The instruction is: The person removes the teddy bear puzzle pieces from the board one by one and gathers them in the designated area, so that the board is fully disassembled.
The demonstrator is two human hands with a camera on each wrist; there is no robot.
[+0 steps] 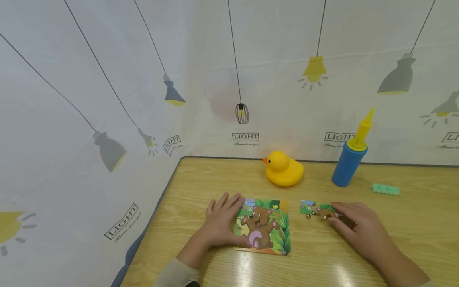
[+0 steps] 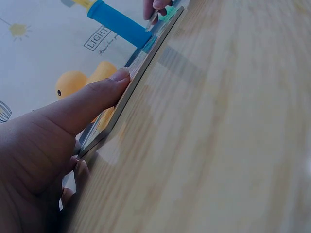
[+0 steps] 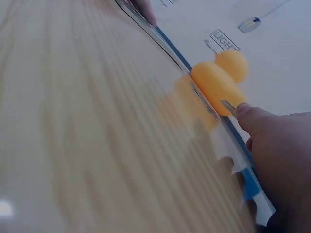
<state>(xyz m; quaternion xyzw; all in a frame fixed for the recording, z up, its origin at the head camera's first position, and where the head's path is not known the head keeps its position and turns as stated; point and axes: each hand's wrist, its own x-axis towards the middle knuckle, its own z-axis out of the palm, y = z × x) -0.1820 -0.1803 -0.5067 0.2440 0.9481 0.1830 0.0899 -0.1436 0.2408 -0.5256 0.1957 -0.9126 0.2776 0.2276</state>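
Note:
A square jigsaw puzzle with a brown cartoon bear lies flat on the table in the head view. My left hand rests along its left side, fingers spread and fairly straight; the thumb presses on the board near its edge in the left wrist view. Right of the puzzle, my right hand pinches a brown and green puzzle piece between thumb and fingers. In the right wrist view this piece shows as a thin raised edge at the thumb tip. Close beside it lies another puzzle piece with blue on it.
A yellow rubber duck sits behind the puzzle. To its right stands a blue hand pump with a yellow nozzle, and beyond that lies a mint-green block. A lamp-printed curtain borders the wooden table at the back and left.

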